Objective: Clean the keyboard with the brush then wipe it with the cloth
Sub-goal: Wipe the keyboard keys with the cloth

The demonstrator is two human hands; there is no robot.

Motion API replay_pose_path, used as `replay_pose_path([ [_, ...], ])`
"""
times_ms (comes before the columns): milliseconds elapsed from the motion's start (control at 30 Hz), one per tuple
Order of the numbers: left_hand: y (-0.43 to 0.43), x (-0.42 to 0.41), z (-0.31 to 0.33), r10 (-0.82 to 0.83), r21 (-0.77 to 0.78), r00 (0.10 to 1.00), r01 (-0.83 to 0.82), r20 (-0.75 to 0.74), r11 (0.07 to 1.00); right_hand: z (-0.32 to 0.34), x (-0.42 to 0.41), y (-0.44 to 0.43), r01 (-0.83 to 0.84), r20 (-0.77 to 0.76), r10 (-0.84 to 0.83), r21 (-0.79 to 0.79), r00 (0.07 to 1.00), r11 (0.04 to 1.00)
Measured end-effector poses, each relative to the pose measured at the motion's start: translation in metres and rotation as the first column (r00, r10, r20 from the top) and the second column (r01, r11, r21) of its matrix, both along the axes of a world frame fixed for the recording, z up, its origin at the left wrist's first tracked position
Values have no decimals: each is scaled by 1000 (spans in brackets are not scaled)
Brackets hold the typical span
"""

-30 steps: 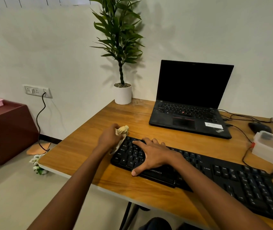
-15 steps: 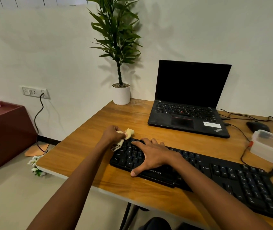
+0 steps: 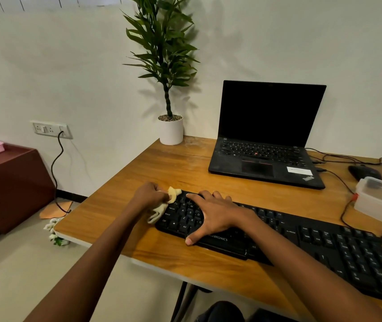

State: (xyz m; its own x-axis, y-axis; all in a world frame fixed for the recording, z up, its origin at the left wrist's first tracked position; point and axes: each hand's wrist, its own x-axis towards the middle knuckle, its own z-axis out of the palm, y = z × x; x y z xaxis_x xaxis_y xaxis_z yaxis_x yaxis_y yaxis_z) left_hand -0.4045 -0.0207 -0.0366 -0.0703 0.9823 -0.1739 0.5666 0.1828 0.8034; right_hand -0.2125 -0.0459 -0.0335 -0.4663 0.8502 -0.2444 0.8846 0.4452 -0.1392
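Head view: the cloth is clenched in the left hand at the keyboard's left end near the desk's left edge; the right hand is pressed flat on the keys, and the unwiped length runs rightward.

I see the black full-size keyboard lying on the wooden desk, the open black laptop behind it, the white potted plant left of that.

Around the black keyboard on the honey-brown wood-grain desk: a pale yellow cloth at its left end, a black laptop behind, a green-leaved plant in a white pot.
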Motion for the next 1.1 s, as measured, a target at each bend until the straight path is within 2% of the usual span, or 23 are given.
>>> replay_pose_path([
  [167, 21, 14, 3, 42, 23, 994, -44, 97, 999, 0, 0, 1, -1, 17, 1, 5, 1000, 1000],
  [367, -44, -32, -4, -149, -19, 989, 149, -20, 989, -1, 0, 0, -1, 10, 0, 8, 1000, 1000],
  [467, -50, -37, -11, -90, -1, 996, 90, -6, 996, -1, 0, 1, -8, 12, 8, 8, 1000, 1000],
  [633, -3, -4, -5, -23, 50, 997, 27, -79, 998, -1, 0, 2, -11, 17, 11, 10, 1000, 1000],
  [767, 25, 16, 1, 24, 70, 1000, -24, 1, 997, -2, 0, 2, -3, 18, 2, 9, 1000, 1000],
  [967, -36, -29, -8, -131, 13, 991, 131, -21, 991, -3, 0, 2, -2, 21, 2, 8, 1000, 1000],
  [1100, -44, -37, -13, -83, 11, 997, 83, -3, 996, -2, 0, 2, -9, 15, 9, 8, 1000, 1000],
])
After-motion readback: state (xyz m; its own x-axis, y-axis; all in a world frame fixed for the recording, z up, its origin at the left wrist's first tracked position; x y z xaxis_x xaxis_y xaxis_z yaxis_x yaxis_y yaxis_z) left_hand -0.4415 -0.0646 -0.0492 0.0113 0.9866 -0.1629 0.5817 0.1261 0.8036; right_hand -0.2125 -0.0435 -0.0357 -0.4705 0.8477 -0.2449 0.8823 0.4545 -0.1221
